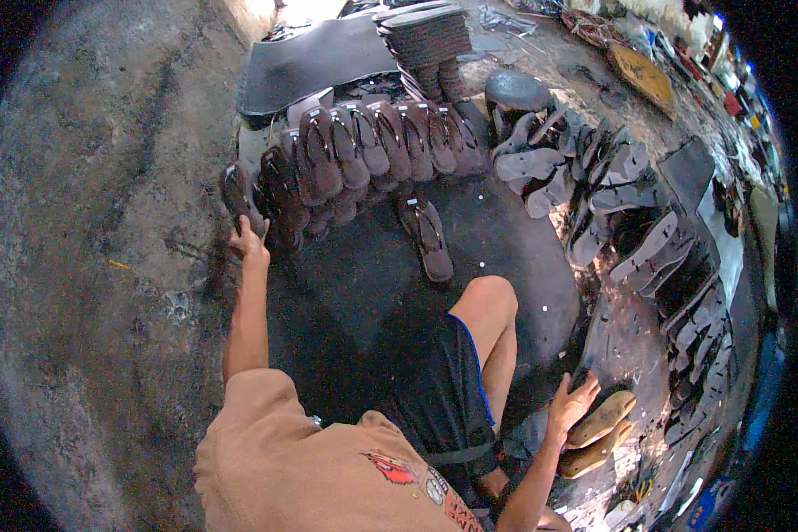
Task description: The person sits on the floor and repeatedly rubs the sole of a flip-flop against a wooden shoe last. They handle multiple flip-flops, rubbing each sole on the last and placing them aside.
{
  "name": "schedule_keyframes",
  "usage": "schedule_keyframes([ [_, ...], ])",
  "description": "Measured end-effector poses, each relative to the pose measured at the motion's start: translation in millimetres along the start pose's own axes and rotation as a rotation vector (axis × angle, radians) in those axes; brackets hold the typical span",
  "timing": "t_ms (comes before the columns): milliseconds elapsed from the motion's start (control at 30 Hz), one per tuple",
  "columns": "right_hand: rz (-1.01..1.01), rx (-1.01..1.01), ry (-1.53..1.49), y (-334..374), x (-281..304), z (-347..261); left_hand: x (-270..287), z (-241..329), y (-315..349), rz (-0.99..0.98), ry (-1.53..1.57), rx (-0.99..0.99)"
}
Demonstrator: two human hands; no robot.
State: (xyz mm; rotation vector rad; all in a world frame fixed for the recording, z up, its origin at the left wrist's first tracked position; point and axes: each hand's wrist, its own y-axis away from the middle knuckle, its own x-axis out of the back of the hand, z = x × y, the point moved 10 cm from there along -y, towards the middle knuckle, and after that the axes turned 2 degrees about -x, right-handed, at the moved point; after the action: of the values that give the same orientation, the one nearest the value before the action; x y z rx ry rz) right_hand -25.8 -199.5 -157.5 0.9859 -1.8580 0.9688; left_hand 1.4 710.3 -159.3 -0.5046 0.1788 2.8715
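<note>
At the far left, my left hand (250, 241) grips the heel end of a dark brown flip-flop (237, 190), held beside the left end of a row of similar flip-flops (355, 151). A single flip-flop (426, 238) lies apart on the dark mat, in front of that row. On the right, my right hand (573, 404) reaches out low with thumb and fingers apart. Something dark shows by its fingertips; whether they touch it I cannot tell. Close beside this hand lie two yellowish wooden shoe lasts (602, 420).
Loose grey soles (625, 173) lie in a curved heap along the right side. Behind the row are a dark sheet (319, 62) and a stack of sole-like pieces (426, 40). My bent knee (489, 297) rises over the dark mat (346, 284). Bare concrete floor (89, 266) stretches left.
</note>
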Motion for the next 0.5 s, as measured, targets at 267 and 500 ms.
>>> schedule_keyframes([
  [267,-0.024,-0.358,-0.954,30,90,39,-124,-17,132,-0.624,-0.487,-0.449],
  [500,-0.264,-0.229,-1.078,50,101,-74,-228,98,644,-1.753,0.220,0.323],
])
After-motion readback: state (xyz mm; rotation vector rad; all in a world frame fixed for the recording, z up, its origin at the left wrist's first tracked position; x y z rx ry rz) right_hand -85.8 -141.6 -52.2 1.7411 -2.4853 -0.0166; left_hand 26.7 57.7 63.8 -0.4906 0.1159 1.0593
